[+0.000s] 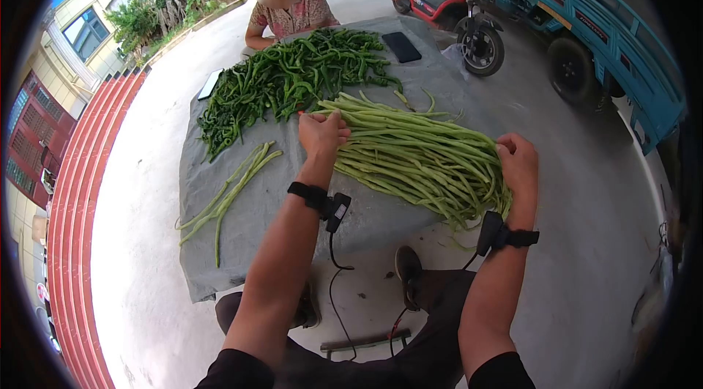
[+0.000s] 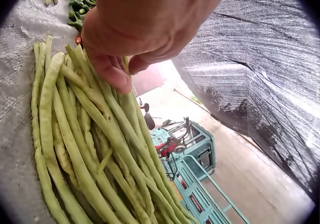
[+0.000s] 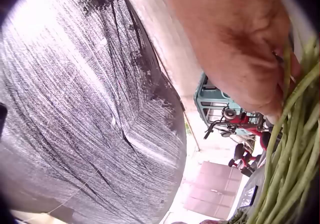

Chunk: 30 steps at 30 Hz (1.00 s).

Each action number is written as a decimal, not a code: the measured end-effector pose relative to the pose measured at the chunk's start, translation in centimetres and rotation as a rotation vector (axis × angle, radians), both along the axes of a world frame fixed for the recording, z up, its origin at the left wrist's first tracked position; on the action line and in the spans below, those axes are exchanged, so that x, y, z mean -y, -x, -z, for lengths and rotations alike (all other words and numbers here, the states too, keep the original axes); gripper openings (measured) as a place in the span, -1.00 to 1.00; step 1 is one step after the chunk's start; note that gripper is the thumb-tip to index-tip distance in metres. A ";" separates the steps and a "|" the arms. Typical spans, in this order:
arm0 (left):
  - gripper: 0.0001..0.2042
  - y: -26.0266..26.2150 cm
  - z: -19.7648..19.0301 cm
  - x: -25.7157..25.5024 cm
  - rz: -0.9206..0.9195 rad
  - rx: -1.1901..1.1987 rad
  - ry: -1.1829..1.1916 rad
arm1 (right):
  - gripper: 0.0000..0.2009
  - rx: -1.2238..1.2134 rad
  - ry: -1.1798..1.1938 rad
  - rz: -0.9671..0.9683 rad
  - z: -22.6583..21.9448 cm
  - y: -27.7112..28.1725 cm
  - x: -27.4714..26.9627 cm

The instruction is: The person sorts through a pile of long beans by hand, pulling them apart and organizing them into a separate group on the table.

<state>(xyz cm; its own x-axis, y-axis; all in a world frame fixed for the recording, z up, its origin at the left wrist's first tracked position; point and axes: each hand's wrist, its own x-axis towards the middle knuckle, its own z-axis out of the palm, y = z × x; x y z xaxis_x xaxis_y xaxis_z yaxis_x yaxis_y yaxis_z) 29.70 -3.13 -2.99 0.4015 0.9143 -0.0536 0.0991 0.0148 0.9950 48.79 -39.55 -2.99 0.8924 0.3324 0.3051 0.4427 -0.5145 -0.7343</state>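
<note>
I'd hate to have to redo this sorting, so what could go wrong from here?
Bean ends by the right hand reach the table's near edge, so some long beans might slide off. The pile lies close to the green peppers, so pulling with the left hand could mix them. The cable hanging from the left wrist might snag.

Forearms [image 1: 282, 257] reach forward; left hand [image 1: 322, 134] and right hand [image 1: 520, 162] curled, apart

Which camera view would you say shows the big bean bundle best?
The head view: the bean bundle shows at full length between left hand and right hand. The left wrist view crops it below; the right wrist view catches only part at its edge.
</note>
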 end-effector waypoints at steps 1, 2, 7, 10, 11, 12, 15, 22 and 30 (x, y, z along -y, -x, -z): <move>-0.65 0.0 -0.1 0.2 0.002 0.003 0.008 | -0.83 0.005 0.010 0.006 -0.1 0.0 0.1; -0.67 0.0 -0.2 0.5 0.002 0.008 0.015 | -0.82 0.010 0.019 0.009 -0.2 0.1 0.1; -0.77 0.2 -0.3 0.9 0.025 0.056 0.116 | -0.80 0.063 0.042 0.038 0.4 -0.3 0.2; -0.79 0.5 0.3 0.8 0.033 0.106 0.160 | -0.78 0.068 0.071 0.046 0.3 -0.4 0.3; -0.79 0.7 0.5 0.8 0.039 0.112 0.172 | -0.77 0.068 0.085 0.050 0.1 -0.2 0.5; -0.79 0.9 0.6 0.8 0.041 0.117 0.180 | -0.76 0.067 0.096 0.049 -0.3 0.0 0.4; -0.78 2.1 -0.2 2.1 0.055 0.130 0.197 | -0.76 0.115 0.046 0.074 -0.9 0.2 0.2; -0.82 7.1 0.4 3.0 0.105 0.103 0.105 | -0.82 0.100 -0.091 0.039 -3.7 1.9 -1.8; -0.87 16.8 2.6 0.6 0.071 0.000 -0.311 | -0.88 0.180 -0.201 -0.046 -5.3 4.8 -5.8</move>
